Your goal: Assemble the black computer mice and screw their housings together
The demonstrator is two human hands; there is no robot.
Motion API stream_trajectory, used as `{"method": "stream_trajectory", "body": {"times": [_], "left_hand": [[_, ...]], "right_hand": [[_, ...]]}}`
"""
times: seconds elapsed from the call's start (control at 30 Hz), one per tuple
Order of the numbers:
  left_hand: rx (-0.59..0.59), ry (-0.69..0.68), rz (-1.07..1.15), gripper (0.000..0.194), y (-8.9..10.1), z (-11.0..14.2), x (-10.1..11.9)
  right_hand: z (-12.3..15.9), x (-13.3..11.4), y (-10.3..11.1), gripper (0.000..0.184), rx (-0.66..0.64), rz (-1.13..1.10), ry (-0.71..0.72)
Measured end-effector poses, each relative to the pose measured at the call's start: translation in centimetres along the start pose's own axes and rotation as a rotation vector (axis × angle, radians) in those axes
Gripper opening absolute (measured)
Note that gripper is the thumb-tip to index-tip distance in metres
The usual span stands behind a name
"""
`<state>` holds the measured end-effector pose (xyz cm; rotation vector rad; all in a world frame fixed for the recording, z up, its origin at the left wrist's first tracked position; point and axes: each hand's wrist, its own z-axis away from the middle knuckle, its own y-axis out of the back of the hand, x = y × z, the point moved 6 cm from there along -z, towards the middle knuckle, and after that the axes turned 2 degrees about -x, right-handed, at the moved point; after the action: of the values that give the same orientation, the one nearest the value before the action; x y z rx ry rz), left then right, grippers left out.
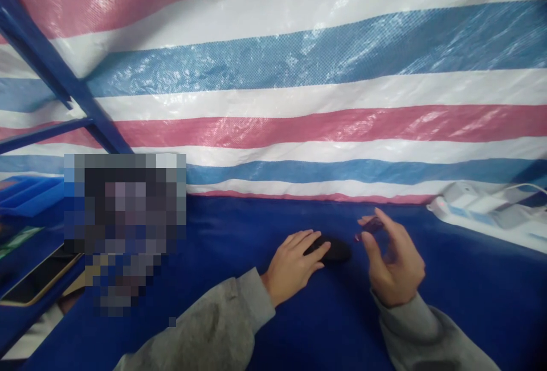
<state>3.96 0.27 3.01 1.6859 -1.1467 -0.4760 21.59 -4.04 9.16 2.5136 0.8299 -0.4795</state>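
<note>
My left hand point(294, 268) lies over the left end of a black, smooth, oval object point(339, 251), shaped like a computer mouse, on the blue tabletop point(325, 325). Its fingers reach over the top, with the thumb at the near side. To the right, my right hand point(397, 268) is raised just above the table. Between its thumb and fingers it pinches a small, dark purple, shiny piece point(372, 225), too blurred to name. That piece is apart from the black object. Grey sleeves point(213, 325) cover both forearms.
A white power strip point(478, 211) with plugs and a cable lies at the right. On the left are a phone point(40, 274), a blue tray point(34, 194) and a pixelated area. A striped plastic sheet point(299, 126) hangs behind, beside a blue metal frame point(60, 69).
</note>
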Motion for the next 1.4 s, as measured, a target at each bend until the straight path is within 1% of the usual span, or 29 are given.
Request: {"method": "stream_trajectory", "body": {"times": [0.1, 0.2, 0.27, 0.43, 0.5, 0.6, 0.67, 0.73, 0.8, 0.87, 0.9, 0.97, 1.03, 1.07, 1.1, 1.17, 1.23, 1.33, 1.4], "left_hand": [[0.0, -0.002, 0.004, 0.04, 0.0, 0.0, 0.0], [0.006, -0.011, 0.001, 0.039, 0.1, 0.0, 0.1], [0.007, -0.014, 0.0, 0.039, 0.2, -0.1, 0.2], [0.012, -0.013, 0.001, 0.04, 0.1, -0.1, 0.1], [0.009, -0.012, 0.001, 0.04, 0.1, -0.1, 0.1], [0.007, -0.013, -0.001, 0.04, 0.0, -0.1, 0.1], [0.009, -0.011, -0.003, 0.04, 0.1, -0.1, 0.1], [0.008, -0.007, -0.002, 0.04, 0.0, -0.1, 0.1], [0.007, -0.008, -0.004, 0.04, 0.0, -0.1, 0.1], [0.002, -0.014, -0.007, 0.041, 0.0, -0.1, 0.1], [0.0, -0.016, -0.009, 0.041, 0.0, -0.1, 0.2], [-0.004, -0.014, -0.008, 0.041, 0.1, -0.1, 0.2], [-0.006, -0.009, -0.003, 0.041, 0.2, -0.1, 0.2], [-0.006, -0.008, -0.001, 0.04, 0.2, -0.1, 0.2], [-0.006, -0.009, 0.0, 0.04, 0.2, -0.1, 0.2], [0.001, -0.023, -0.001, 0.039, 0.3, -0.1, 0.3], [0.008, -0.037, 0.002, 0.039, 0.3, -0.1, 0.3], [0.006, -0.04, 0.009, 0.038, 0.2, -0.1, 0.3], [0.002, -0.035, 0.01, 0.039, 0.2, -0.1, 0.2]], "right_hand": [[0.0, 0.2, -0.3, 0.054, -0.043, -0.013, -0.014], [0.0, 0.2, 0.0, 0.051, 0.021, 0.078, 0.002], [0.1, 0.1, 0.1, 0.049, 0.048, 0.091, -0.001], [0.4, 0.5, -0.4, 0.05, -0.041, 0.001, -0.065], [0.3, 0.7, -0.5, 0.05, -0.053, 0.002, -0.068], [0.3, 0.8, -0.2, 0.052, 0.016, 0.063, -0.044], [0.4, 0.9, 0.0, 0.051, 0.053, 0.057, -0.048], [0.6, 1.0, -0.1, 0.052, 0.027, -0.003, -0.073], [0.6, 0.9, -0.4, 0.055, -0.032, -0.039, -0.09], [0.5, 0.5, -0.6, 0.056, -0.066, -0.019, -0.067], [0.4, 0.3, -0.5, 0.056, -0.054, 0.007, -0.046], [0.2, 0.1, -0.1, 0.053, 0.018, 0.053, -0.016], [0.2, 0.1, 0.3, 0.053, 0.093, 0.051, -0.023], [0.2, 0.2, 0.3, 0.053, 0.1, 0.031, -0.033], [0.2, 0.2, 0.2, 0.052, 0.083, 0.01, -0.037], [0.2, 0.1, -0.3, 0.051, 0.008, -0.008, -0.036], [0.0, 0.0, -0.5, 0.048, -0.044, 0.024, -0.019], [-0.2, -0.2, 0.1, 0.045, 0.024, 0.073, 0.003], [-0.3, -0.2, 0.2, 0.047, 0.036, 0.054, 0.001]]}}
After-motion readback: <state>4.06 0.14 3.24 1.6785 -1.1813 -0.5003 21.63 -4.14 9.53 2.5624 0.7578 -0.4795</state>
